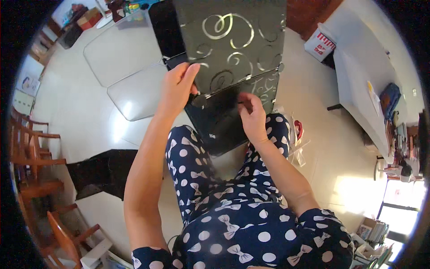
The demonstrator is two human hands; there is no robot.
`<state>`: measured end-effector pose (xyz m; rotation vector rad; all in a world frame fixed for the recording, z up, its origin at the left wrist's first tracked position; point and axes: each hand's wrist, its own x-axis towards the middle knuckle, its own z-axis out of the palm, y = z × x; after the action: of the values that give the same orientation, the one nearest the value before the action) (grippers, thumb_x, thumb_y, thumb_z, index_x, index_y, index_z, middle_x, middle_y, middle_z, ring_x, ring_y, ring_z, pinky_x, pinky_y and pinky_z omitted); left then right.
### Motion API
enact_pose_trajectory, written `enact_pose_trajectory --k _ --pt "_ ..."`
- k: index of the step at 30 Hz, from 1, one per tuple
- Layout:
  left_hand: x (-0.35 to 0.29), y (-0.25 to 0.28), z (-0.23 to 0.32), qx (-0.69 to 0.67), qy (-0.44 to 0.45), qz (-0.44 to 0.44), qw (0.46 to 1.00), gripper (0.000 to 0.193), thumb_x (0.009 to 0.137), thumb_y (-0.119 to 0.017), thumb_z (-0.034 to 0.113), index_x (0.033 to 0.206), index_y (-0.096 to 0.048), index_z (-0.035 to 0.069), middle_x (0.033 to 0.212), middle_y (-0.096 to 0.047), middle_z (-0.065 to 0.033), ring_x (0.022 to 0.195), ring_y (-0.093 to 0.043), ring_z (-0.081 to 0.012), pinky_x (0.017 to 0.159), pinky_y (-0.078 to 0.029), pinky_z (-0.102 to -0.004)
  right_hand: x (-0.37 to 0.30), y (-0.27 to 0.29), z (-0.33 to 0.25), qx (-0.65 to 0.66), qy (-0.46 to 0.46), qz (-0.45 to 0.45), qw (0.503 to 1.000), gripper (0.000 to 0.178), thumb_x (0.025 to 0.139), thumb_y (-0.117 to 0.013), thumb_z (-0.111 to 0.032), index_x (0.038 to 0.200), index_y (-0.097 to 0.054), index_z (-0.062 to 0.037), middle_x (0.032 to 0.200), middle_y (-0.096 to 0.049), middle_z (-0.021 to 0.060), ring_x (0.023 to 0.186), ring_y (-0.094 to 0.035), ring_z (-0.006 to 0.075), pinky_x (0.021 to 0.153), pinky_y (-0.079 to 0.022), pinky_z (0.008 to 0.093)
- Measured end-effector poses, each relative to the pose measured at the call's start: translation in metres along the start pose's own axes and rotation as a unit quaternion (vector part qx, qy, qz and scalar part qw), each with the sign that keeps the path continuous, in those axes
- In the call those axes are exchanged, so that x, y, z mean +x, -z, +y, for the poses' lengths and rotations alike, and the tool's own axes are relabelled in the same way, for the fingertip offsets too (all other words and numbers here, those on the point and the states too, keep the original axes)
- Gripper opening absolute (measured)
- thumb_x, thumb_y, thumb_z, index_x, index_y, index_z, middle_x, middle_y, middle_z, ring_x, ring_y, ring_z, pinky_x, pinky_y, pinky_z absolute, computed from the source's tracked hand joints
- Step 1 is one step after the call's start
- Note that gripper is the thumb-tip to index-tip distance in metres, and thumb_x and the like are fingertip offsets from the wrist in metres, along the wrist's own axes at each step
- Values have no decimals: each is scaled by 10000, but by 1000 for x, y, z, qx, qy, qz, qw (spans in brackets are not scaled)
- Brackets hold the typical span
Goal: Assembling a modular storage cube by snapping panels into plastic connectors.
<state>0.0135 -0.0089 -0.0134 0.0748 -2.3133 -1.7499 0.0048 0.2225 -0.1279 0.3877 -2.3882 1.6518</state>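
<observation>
Left hand (177, 87) gripping edge of upright black plastic panel with silver swirl pattern (233, 40), right hand (251, 117) pinching small connector, too small to tell, on lower black panel (219, 121)

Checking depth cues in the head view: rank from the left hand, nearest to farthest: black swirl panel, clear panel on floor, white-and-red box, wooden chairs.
1. Black swirl panel: gripped by the left hand at its lower edge.
2. Clear panel: on the floor just left of the hand.
3. White-and-red box and wooden chairs: far right and far left, too close to call.
</observation>
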Motion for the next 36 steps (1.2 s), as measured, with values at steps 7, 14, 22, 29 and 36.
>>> enact_pose_trajectory --k 7,14,22,29,36 --pt "-13 3 3 31 11 19 999 316 1004 -602 305 889 -626 11 663 -597 -50 563 -586 -114 547 -464 -280 -3 22 31 -113 -46 36 992 437 907 -615 13 1333 -521 -18 1168 -631 101 985 -643 175 875 -521 299" --pt "-59 -33 -35 137 -82 -25 987 284 970 -628 251 887 -583 -17 755 -603 -231 709 -612 -413 610 -481 -448 -39 -7 28 263 -311 13 913 727 967 -614 -95 1568 -208 -52 1404 -531 158 1223 -560 294 994 -475 389" --pt "-88 -68 -74 185 -79 -77 976 346 998 -553 282 896 -617 -43 945 -655 -265 860 -638 -450 743 -518 -509 -35 -13 57 330 -391 -67 856 548 1043 -489 -184 1530 -237 -173 1347 -532 102 1119 -606 288 920 -546 462" --pt "-85 -92 -88 81 -126 -124 981 319 994 -526 179 1255 -553 -1 1099 -650 -248 1035 -619 -439 881 -512 -499 -8 4 48 387 -289 32 875 543 1031 -534 -311 1513 -340 -154 1340 -553 63 1189 -567 218 916 -517 382" --pt "-42 19 -79 228 -148 -21 962 440 909 -632 84 1337 -537 47 1375 -546 -196 1283 -514 -377 1094 -414 -443 -4 16 -35 355 -154 81 918 616 1048 -461 -417 1548 -287 -103 1540 -367 104 1412 -368 274 1134 -356 451"
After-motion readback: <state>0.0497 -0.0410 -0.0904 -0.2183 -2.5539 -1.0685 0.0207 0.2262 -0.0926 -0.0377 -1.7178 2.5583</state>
